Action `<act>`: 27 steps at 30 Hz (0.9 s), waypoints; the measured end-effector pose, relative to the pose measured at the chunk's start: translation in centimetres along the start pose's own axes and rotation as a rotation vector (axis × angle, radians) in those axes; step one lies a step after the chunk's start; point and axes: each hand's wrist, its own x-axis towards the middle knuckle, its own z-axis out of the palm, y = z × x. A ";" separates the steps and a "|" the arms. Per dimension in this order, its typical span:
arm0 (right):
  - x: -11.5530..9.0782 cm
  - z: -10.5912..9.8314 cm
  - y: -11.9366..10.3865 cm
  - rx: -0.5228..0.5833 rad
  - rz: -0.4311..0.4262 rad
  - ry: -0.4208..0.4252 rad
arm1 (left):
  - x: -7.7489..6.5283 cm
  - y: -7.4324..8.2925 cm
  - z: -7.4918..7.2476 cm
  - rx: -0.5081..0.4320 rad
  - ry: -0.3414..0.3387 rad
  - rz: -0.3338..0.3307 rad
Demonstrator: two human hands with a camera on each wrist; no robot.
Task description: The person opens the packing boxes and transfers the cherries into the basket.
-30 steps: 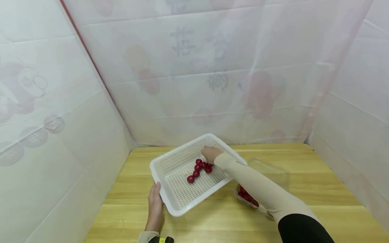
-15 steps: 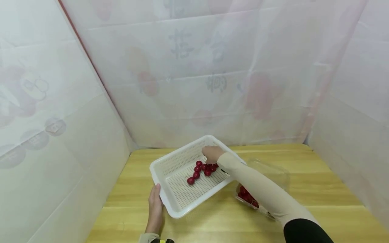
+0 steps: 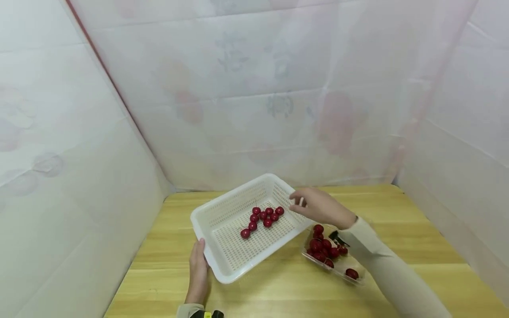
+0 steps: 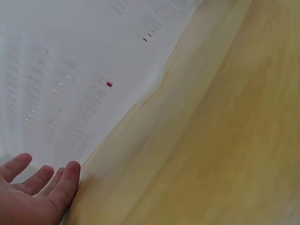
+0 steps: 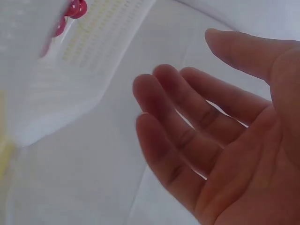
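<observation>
My left hand (image 3: 197,269) holds the near left end of a white plastic basket (image 3: 222,279), the thumb at its rim. In the left wrist view the fingers (image 4: 65,185) lie against the basket's outer side. Several red cherries (image 3: 263,215) sit together on its perforated floor. Over the basket's right rim is my right hand (image 3: 322,206), its fingers loosely bent with nothing between them. The right wrist view shows the bare palm and spread fingers (image 5: 157,140). Below that arm lies a clear plastic box (image 3: 338,270) with more cherries (image 3: 321,248).
The basket and the box stand on a wooden table (image 3: 274,296). White printed sheeting (image 3: 254,110) walls in the table's back and both sides. The right forearm passes over part of the box.
My right hand has lifted out of the basket and moved right, its fingers now apart. More cherries show in the basket and the box is less covered. The left hand keeps its hold.
</observation>
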 end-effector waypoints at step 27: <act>-14.0 7.7 8.5 -0.067 0.153 -0.017 | 0.3 0.3 0.0 -0.040 0.035 -0.032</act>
